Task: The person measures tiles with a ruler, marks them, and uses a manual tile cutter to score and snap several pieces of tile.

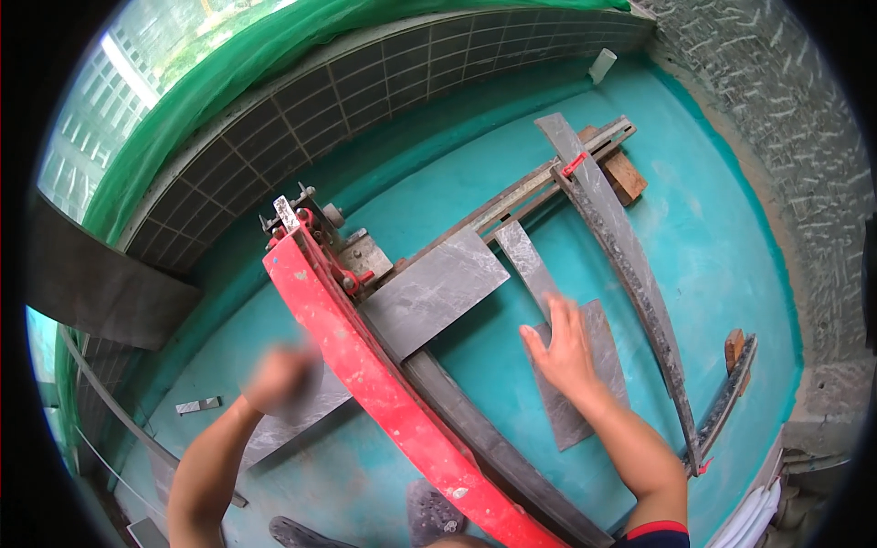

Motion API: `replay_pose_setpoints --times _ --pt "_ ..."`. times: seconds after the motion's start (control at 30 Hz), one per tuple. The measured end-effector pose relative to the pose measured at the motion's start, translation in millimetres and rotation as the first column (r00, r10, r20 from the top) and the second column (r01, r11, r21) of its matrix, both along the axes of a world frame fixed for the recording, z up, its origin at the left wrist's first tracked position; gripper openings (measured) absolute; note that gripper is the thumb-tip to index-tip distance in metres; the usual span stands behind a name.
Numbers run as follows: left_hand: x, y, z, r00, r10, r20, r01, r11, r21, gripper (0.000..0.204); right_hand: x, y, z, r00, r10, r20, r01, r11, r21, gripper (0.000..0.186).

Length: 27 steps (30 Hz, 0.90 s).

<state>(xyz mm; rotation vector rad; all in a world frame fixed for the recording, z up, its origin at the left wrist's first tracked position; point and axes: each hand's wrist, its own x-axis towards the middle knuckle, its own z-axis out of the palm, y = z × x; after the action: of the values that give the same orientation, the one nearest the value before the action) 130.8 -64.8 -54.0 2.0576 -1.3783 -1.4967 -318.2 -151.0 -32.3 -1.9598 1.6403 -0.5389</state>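
The gray tile strip [524, 258] runs lengthwise far-left from the nearer, spread-fingered right hand [565, 354]; the blurred left hand [277, 379]'s grip is unclear.

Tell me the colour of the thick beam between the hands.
The thick beam is red with pale specks, seen best in the head view.

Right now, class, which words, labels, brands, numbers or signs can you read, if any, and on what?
None can be read.
The dark shoe beside the red bar carries a pale mark, too small to make out.
The red bar and gray tiles show no readable lettering.
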Motion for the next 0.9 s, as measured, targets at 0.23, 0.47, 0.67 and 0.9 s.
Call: replay_pose_setpoints --times 0.23,0.47,0.67,0.9 --pt "24 0 -59 0.971 -0.224 0.088 0.238 0.844 -0.481 0.007 -29 -30 -22 0.938 -0.063 -0.341 0.085 0.995 0.049 0.068" --pt "-12 -20 -33 0.982 0.187 -0.002 -0.183 0.962 -0.204 0.034 -40 -47 -12 0.906 -0.19 -0.379 0.245 0.964 0.102 0.068" --pt "-7 -25 -30 0.988 0.102 0.112 -0.079 0.977 -0.198 0.041 -62 -53 -31 0.897 -0.192 -0.399 0.255 0.961 0.111 0.066" --pt "-27 -35 -19 0.997 0.07 -0.035 -0.077 0.941 -0.329 0.032 -58 -39 -49 0.807 -0.175 -0.564 0.154 0.984 -0.086 0.055"
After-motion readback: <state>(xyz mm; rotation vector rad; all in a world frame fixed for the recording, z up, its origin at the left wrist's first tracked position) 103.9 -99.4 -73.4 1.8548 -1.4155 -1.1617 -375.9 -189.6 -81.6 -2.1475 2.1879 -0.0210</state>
